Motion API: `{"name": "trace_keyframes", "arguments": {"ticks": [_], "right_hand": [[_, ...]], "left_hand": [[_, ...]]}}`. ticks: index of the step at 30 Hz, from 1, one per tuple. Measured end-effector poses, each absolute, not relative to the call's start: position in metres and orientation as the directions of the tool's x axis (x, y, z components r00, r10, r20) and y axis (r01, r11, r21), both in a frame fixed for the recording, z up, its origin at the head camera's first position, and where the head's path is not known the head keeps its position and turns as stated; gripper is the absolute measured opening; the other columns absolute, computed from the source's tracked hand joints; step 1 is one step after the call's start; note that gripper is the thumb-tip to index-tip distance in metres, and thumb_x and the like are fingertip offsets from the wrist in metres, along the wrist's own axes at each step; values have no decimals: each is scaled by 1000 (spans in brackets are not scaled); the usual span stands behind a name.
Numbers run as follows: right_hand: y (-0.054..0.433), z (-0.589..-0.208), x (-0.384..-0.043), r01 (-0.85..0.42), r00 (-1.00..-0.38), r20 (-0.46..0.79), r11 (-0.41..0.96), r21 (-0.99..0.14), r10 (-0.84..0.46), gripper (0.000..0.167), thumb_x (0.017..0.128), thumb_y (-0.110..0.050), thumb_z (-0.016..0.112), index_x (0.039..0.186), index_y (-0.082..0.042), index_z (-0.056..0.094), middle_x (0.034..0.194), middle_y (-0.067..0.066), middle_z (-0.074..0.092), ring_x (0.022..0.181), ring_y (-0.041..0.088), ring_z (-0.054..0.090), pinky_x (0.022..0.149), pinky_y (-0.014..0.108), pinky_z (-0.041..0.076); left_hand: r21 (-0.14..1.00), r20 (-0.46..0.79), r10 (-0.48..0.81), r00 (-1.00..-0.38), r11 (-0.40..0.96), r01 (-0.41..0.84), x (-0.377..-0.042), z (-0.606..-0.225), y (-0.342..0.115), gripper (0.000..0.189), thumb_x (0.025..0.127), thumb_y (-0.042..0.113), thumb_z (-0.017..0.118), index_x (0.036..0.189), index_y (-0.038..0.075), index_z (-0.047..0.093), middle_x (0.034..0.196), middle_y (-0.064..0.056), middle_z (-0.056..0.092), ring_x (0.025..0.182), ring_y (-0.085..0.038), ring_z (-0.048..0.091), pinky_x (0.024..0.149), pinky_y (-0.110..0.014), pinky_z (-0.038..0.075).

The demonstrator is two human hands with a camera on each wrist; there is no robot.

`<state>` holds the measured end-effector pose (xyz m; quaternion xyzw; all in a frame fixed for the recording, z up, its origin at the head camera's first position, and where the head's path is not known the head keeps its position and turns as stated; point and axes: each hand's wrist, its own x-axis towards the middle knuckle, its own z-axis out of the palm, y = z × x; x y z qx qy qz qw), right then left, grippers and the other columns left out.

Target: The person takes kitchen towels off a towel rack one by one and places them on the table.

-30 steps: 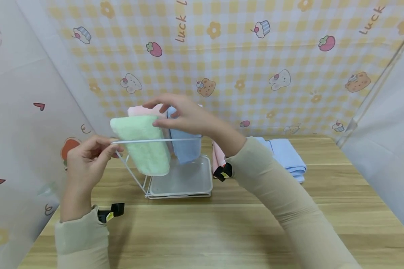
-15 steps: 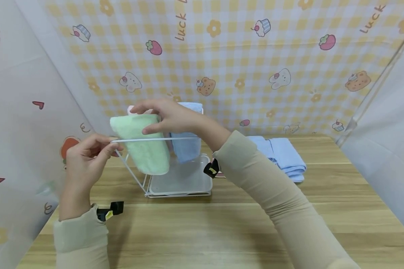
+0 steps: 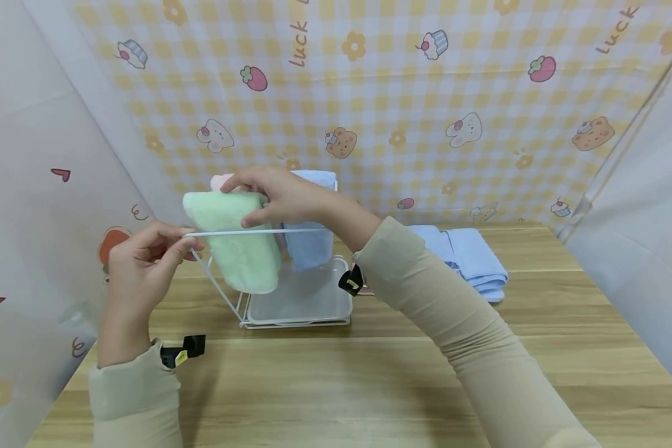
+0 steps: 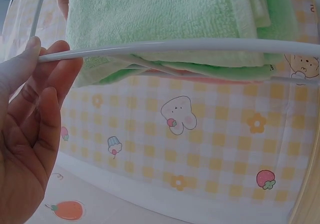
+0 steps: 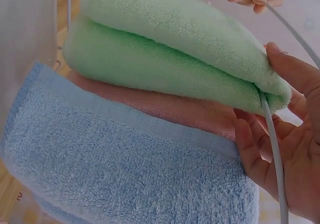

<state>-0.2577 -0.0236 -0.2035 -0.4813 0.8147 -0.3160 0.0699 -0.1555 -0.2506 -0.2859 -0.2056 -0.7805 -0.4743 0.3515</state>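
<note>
My left hand (image 3: pixel 145 267) pinches the front corner of a white wire rack (image 3: pixel 241 233) between thumb and fingers. A folded green towel (image 3: pixel 241 261) hangs over a bar of that rack. At its upper right my right hand (image 3: pixel 291 194) grips it, thumb on the near face and fingers behind. Right of the green towel hangs a blue towel (image 3: pixel 310 252). A pink towel (image 5: pixel 165 104) lies between the green and blue ones in the right wrist view; in the head view mostly its top corner shows. The right-hand fingertips come close to the pink and blue towels.
A shallow translucent tray (image 3: pixel 313 298) sits in the rack's base. To the right, folded light-blue towels (image 3: pixel 478 264) lie on the wooden table (image 3: pixel 325 386), partly behind my right sleeve. A checked curtain (image 3: pixel 403 106) stands close behind the rack.
My right hand has moved left and its thumb and fingers have closed on the green towel's top. The towel's lower edge has shifted slightly left. My left hand stays on the rack.
</note>
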Motion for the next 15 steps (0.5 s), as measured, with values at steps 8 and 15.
{"name": "trace_keyframes", "arguments": {"ticks": [8,15], "right_hand": [[-25,-205,-259,-743,-544,191,363,-563,-817,44,92,-9,71,133,-6,57,126,7,62,107,15,57,92,22,50],[-22,-204,-259,-741,-558,222,359,-568,-800,40,92,-7,70,130,-8,61,131,5,62,110,14,56,94,21,48]], "left_hand": [[586,735,-2,-678,506,633,-152,-285,-251,5,86,-13,67,91,-13,67,81,21,69,65,2,64,55,-8,50],[593,725,-4,-689,513,621,-150,-284,-250,5,86,-13,67,91,-12,67,80,22,68,65,3,64,59,-8,53]]}}
